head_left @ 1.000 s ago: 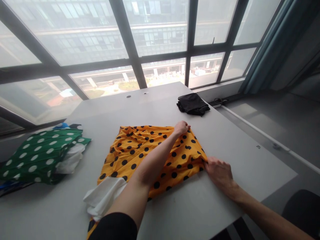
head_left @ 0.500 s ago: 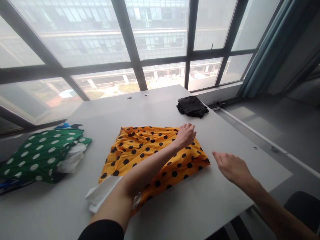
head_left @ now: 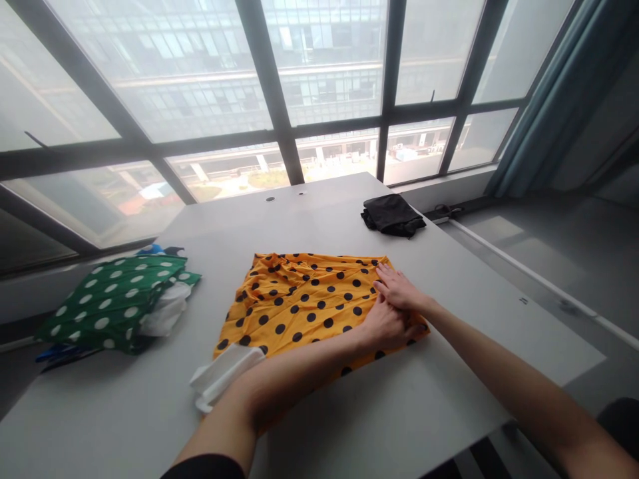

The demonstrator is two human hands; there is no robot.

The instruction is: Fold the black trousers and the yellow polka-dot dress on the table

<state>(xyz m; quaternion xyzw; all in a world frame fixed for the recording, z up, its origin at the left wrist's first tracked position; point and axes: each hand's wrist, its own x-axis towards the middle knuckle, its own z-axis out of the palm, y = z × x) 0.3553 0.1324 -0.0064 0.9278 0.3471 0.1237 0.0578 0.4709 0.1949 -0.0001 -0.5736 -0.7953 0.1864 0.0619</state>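
An orange cloth with black dots [head_left: 309,299] lies folded and somewhat wrinkled on the white table [head_left: 309,226]. My left hand [head_left: 389,322] rests flat on its right part, fingers apart. Just beyond and touching it, my right hand [head_left: 399,287] lies on the cloth near the top right corner, fingers stretched out. Neither hand grips anything. A white piece of fabric [head_left: 227,372] sticks out at the cloth's lower left, beside my left forearm, which covers part of the cloth's near edge.
A pile with a green cloth with white dots [head_left: 117,299] on top sits at the table's left edge. A folded black cloth [head_left: 392,214] lies at the back right. Windows stand behind the table, and a dark chair [head_left: 622,426] is at the lower right.
My right hand has moved left from above the table onto the orange cloth. My left hand has come down nearer to me on the cloth. The view has shifted slightly left.
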